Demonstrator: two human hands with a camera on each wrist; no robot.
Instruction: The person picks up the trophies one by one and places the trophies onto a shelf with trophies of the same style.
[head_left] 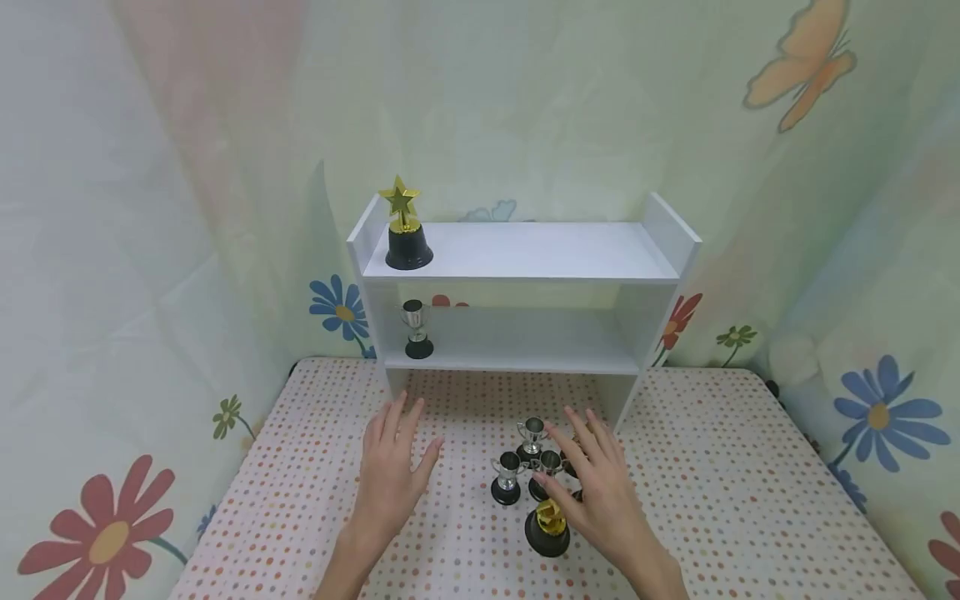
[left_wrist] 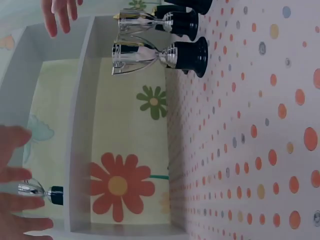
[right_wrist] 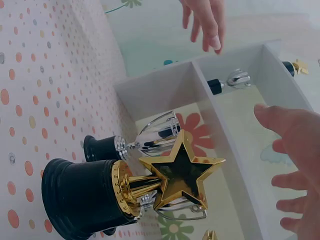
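Flowered walls frame a polka-dot desk (head_left: 712, 467) where two trophies already stand at the left ends of the white two-tier shelf (head_left: 525, 258). A cluster of small silver cups (head_left: 528, 462) and a gold star trophy on a black base (head_left: 547, 527) waits near the desk's front edge, under the spread, empty right hand (head_left: 596, 487); the left hand (head_left: 393, 467) hovers beside them, wide and empty.

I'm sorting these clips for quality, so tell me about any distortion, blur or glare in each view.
Head view: wide-angle bend curves the white two-tier shelf, light soft and even, all fairly sharp. Left wrist view: sideways, the near left hand blurred, bright reflections on the silver cup trophy with black base. Right wrist view: tilted, the gold star trophy on black base sharp, the right hand soft.
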